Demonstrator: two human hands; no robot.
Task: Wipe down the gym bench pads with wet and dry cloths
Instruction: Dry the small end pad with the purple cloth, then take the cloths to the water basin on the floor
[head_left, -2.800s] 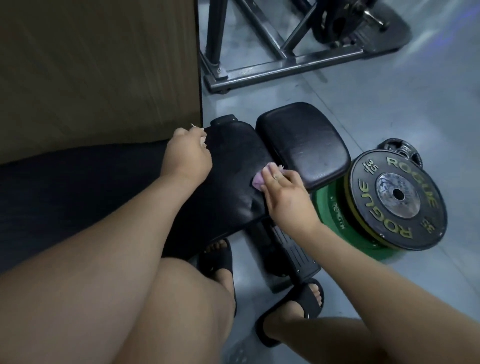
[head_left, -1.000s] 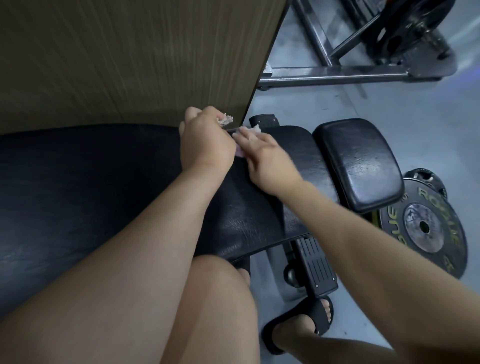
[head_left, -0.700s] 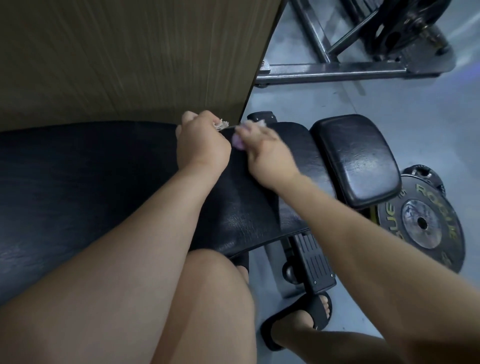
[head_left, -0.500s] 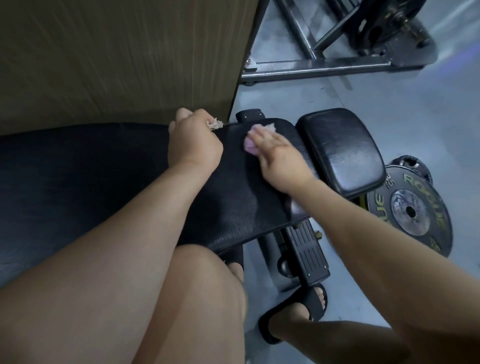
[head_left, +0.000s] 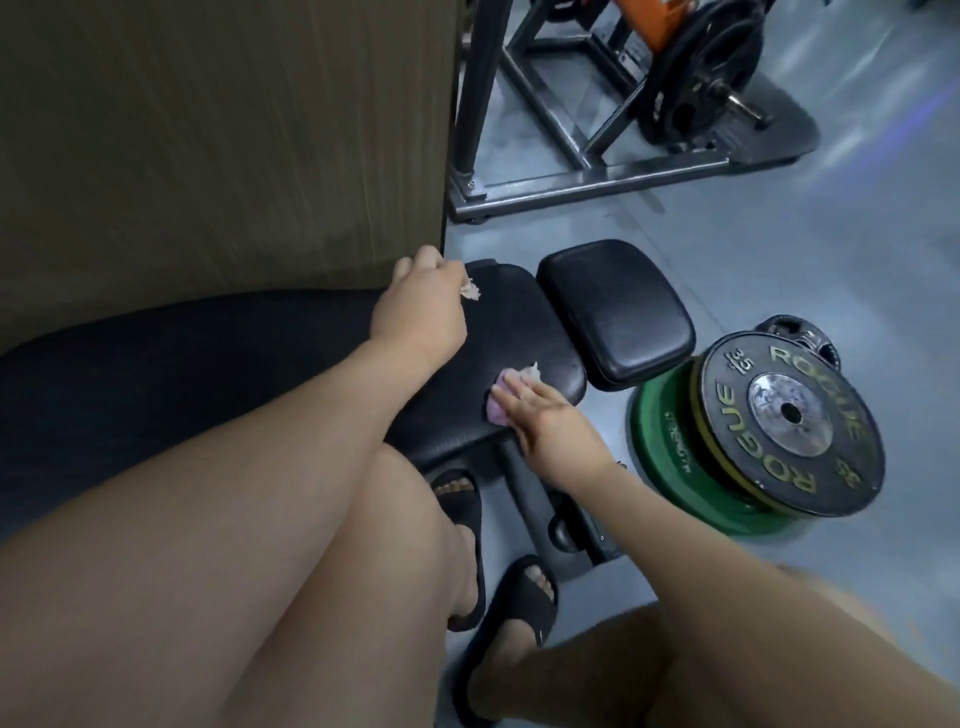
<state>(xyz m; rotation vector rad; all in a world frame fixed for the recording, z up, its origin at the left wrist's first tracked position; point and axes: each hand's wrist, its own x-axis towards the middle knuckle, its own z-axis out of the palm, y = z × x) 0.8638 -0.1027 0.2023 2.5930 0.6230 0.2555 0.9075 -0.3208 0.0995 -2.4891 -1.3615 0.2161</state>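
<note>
The floor (head_left: 779, 249) is smooth grey. A wood-grain panel (head_left: 223, 145) fills the far left. To its right a steel frame (head_left: 571, 182) stands on the floor, with a dark disc (head_left: 701, 67) mounted at its far right end.

A black bench runs across the middle. Its long pad (head_left: 182, 364) lies on the left, the seat pad (head_left: 519, 332) in the centre, and a small pad (head_left: 613, 306) just right of that, with a narrow gap between them. On the floor to the right, a black plate (head_left: 789, 431) marked ROGUE and 35 lies tilted on a green plate (head_left: 670, 457). A smaller dark plate (head_left: 800, 338) shows behind them.

The left hand (head_left: 421, 312) is at the far left corner of the seat pad, by the panel's edge. Its fingers are curled round a pale cloth (head_left: 471, 292), and a scrap of it sticks out to the right.

The right hand (head_left: 545, 421) reaches in from the near right. Its fingers (head_left: 511, 389) lie straight and close together, pressing a pink cloth (head_left: 501, 397) flat on the near right part of the seat pad.

Bare legs fill the near view. The feet wear black slides (head_left: 519, 613) and stand on the floor below the seat pad.
</note>
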